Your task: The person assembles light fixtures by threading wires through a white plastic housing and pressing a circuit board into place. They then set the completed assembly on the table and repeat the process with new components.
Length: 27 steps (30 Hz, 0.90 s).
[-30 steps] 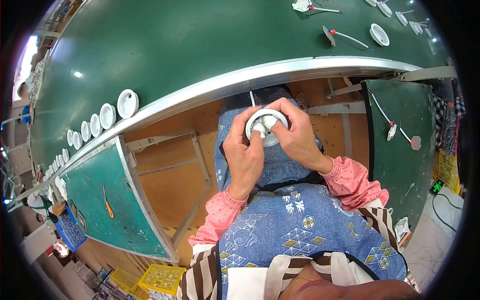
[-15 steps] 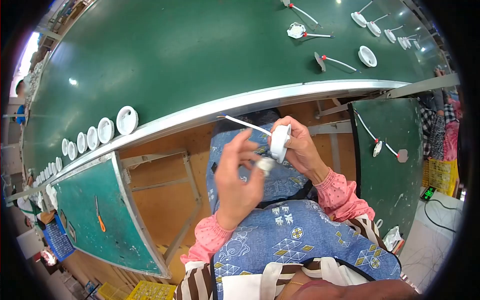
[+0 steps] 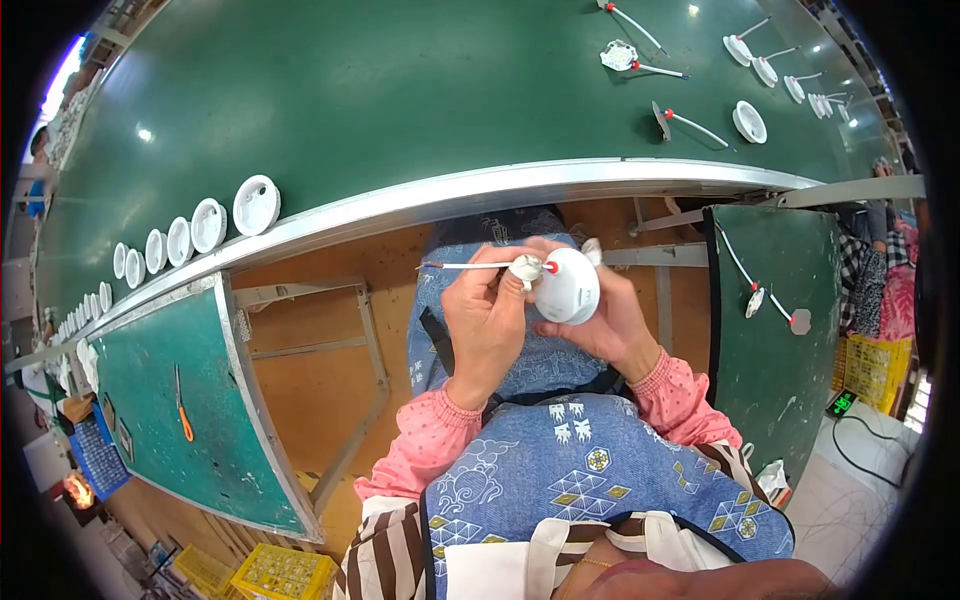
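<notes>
Head view shows your hands close together above your lap: your left hand [image 3: 485, 325] pinches a thin white cable [image 3: 458, 265] just beside a red collar [image 3: 551, 267], while your right hand [image 3: 620, 318] clasps the round white cup-shaped housing [image 3: 573, 292] that collar sits on. On the green bench [image 3: 400, 100] ahead, round white open cups [image 3: 179, 242] line the near edge at left.

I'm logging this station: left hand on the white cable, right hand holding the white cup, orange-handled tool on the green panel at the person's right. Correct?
Not quite: the head view shows the orange-handled tool on the green panel at the person's left. The rest stands: left hand on the white cable, right hand holding the white cup.
</notes>
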Tool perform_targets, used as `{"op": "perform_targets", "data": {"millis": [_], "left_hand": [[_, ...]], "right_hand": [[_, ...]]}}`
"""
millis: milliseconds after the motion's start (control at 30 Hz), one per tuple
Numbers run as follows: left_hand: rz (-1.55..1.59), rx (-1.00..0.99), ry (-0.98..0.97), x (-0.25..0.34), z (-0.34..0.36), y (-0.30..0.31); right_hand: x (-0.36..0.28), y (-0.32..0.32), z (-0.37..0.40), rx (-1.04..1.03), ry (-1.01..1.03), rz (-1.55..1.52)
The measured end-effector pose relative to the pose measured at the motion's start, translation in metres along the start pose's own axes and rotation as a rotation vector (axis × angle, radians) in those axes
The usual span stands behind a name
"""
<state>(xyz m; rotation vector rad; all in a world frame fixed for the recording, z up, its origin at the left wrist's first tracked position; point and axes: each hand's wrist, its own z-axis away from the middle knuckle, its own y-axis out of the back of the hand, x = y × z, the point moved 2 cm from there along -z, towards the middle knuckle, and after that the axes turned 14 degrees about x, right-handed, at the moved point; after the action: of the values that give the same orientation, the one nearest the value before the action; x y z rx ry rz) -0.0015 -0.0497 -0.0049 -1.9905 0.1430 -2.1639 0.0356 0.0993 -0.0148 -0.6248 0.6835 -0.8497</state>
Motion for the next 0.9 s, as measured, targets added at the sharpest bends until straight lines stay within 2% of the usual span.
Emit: {"op": "perform_targets", "data": {"millis": [33, 133, 233, 333, 367, 433, 467, 500, 533, 600, 633, 733, 767, 833, 867, 900], "left_hand": [[-0.035, 0.029, -0.013, 0.000, 0.001, 0.001], [-0.123, 0.066, -0.030, -0.005, 0.002, 0.001], [-0.243, 0.082, -0.087, -0.002, -0.001, 0.000], [-0.169, 0.075, -0.068, -0.008, -0.009, 0.006], [-0.054, 0.077, 0.085, -0.015, -0.011, 0.008], [-0.073, 0.092, 0.121, -0.022, -0.007, 0.011], [-0.080, 0.098, 0.138, -0.024, -0.005, 0.012], [-0.260, 0.085, -0.132, -0.017, -0.003, 0.011], [-0.328, 0.080, -0.231, -0.011, 0.001, 0.009], [-0.465, 0.067, -0.433, 0.001, 0.009, 0.007], [-0.461, 0.058, -0.434, 0.002, 0.009, 0.006], [-0.343, 0.057, -0.309, -0.008, 0.002, 0.010], [-0.267, 0.066, -0.167, -0.011, -0.001, 0.013], [-0.119, 0.084, 0.127, -0.016, -0.008, 0.019], [0.039, 0.060, 0.202, -0.023, -0.014, 0.026], [0.194, 0.035, 0.276, -0.036, -0.023, 0.037]], "right_hand": [[-0.005, -0.011, 0.005, 0.047, 0.047, 0.045], [-0.006, -0.016, 0.005, 0.014, 0.159, 0.211], [0.001, -0.001, -0.009, 0.081, 0.115, 0.314], [0.009, -0.005, -0.009, 0.140, 0.099, 0.241], [0.013, -0.005, -0.009, 0.184, 0.092, 0.239], [0.017, -0.006, -0.012, 0.269, 0.091, 0.230], [0.014, -0.005, -0.015, 0.222, 0.123, 0.265], [0.013, -0.002, -0.015, 0.185, 0.150, 0.295], [0.010, -0.001, -0.016, 0.148, 0.181, 0.326], [0.011, 0.000, -0.016, 0.204, 0.220, 0.372], [0.011, 0.000, -0.018, 0.210, 0.238, 0.388], [0.007, 0.004, -0.025, 0.146, 0.232, 0.427], [0.006, 0.007, -0.025, 0.122, 0.218, 0.438], [0.001, -0.003, -0.022, 0.039, 0.339, 0.564], [-0.004, -0.011, -0.019, -0.006, 0.403, 0.623], [-0.010, -0.016, -0.016, -0.072, 0.328, 0.572]]}}
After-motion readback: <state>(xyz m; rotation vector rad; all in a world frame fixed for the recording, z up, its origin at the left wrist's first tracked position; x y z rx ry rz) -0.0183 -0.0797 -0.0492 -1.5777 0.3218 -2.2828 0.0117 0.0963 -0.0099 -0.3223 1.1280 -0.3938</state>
